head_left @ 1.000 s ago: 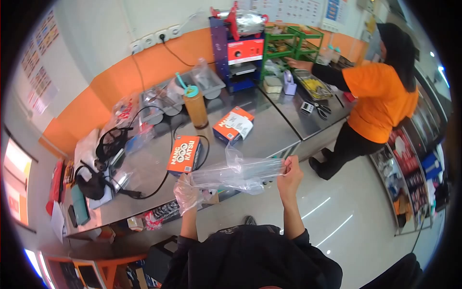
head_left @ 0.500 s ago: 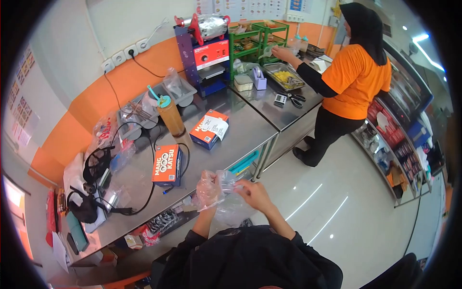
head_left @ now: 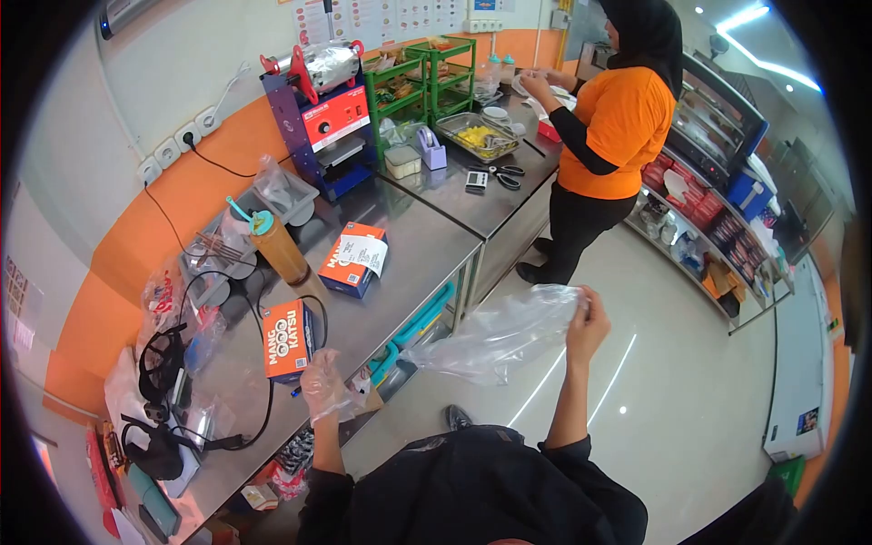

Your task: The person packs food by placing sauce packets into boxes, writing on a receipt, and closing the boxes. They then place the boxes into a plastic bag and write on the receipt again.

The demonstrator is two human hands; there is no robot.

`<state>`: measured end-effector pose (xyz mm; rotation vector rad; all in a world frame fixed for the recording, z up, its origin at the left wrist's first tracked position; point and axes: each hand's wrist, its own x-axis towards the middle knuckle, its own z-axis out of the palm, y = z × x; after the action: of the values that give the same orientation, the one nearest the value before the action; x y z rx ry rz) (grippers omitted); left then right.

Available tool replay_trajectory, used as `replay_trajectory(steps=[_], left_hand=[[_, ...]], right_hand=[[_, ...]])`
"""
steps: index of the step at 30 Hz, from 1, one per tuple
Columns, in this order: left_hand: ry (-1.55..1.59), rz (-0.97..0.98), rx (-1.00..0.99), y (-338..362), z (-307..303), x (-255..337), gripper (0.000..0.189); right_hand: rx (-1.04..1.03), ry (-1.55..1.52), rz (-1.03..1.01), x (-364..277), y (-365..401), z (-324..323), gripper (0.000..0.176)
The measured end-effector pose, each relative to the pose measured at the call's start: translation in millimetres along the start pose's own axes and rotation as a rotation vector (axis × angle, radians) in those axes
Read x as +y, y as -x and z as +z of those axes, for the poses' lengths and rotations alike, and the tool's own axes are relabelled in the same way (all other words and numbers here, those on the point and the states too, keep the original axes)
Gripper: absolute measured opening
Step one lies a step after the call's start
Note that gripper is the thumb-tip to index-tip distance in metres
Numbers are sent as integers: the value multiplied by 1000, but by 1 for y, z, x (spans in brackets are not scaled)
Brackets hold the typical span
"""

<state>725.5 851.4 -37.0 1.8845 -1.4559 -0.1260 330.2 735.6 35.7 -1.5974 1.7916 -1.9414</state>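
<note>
The right hand point(head_left: 587, 323), right of centre in the frame, pinches the top edge of a clear plastic bag point(head_left: 495, 338), which trails down and left over the floor. The left hand point(head_left: 325, 385), lower centre-left, wears a thin clear glove, fingers loosely curled; whether it grips anything cannot be told. It hangs beside the steel surface point(head_left: 413, 241), near an orange Mang Katsu box point(head_left: 284, 338).
</note>
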Motion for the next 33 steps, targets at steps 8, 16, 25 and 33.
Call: replay_trajectory(steps=[8,16,25,33], left_hand=[[373,555,-146,-48,37,152,49],[495,225,-306,-97,59,139,24],[1466,-804,-655,-137,52,125,16],[1409,396,-60,-164,-47,269,25]], right_hand=[[-529,-134,-115,-70,2,32,9],[-566,614,-370,6,-32,11,46],[-1107,-203,817,56,-59,-9,27],[-117,415,-379,-154,-125,-75,37]])
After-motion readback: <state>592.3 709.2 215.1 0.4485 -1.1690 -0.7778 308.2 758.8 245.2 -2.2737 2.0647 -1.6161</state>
